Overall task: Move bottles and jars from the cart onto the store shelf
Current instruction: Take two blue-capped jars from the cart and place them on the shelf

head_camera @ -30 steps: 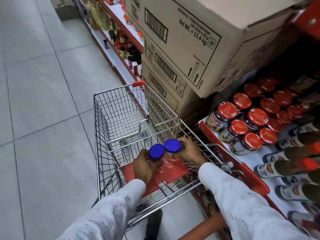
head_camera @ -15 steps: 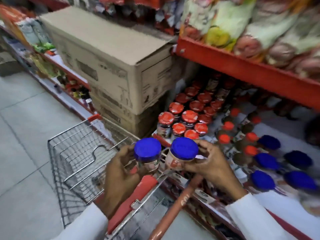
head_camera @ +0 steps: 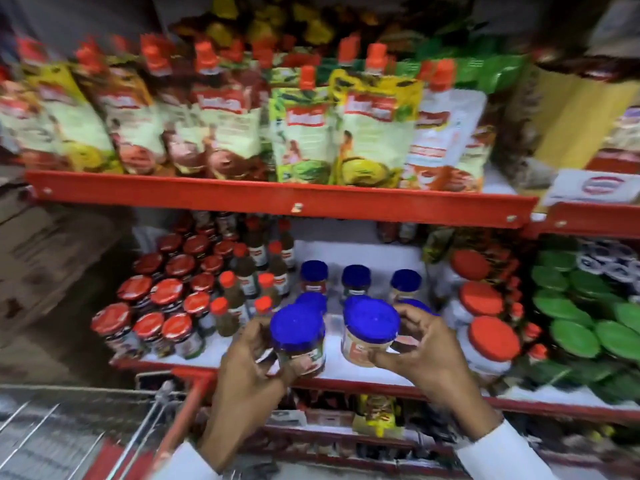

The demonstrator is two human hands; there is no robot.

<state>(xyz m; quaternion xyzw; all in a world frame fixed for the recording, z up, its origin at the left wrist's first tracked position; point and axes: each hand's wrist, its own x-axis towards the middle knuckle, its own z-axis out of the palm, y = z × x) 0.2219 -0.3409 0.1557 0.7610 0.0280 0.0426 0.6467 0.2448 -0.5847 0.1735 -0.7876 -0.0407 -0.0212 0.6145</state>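
Observation:
My left hand (head_camera: 247,379) grips a blue-lidded jar with dark contents (head_camera: 298,337). My right hand (head_camera: 427,355) grips a second blue-lidded jar with pale contents (head_camera: 370,332). Both jars are upright, side by side, over the front of the white shelf (head_camera: 332,358) with its red edge. Behind them on the shelf stand more blue-lidded jars (head_camera: 356,278) in rows. The wire cart (head_camera: 69,431) with its red handle lies at the lower left, below my left arm.
Red-lidded jars (head_camera: 166,299) and small sauce bottles (head_camera: 242,271) fill the shelf's left part. Big red-lidded tubs (head_camera: 485,306) and green-lidded jars (head_camera: 581,306) stand to the right. Pouches (head_camera: 304,133) line the upper red shelf. Cardboard boxes (head_camera: 52,258) sit at left.
Both hands have lifted the two blue-lidded jars out of the cart and carried them right and up to the shelf front. My view has swung from the cart to the shelves.

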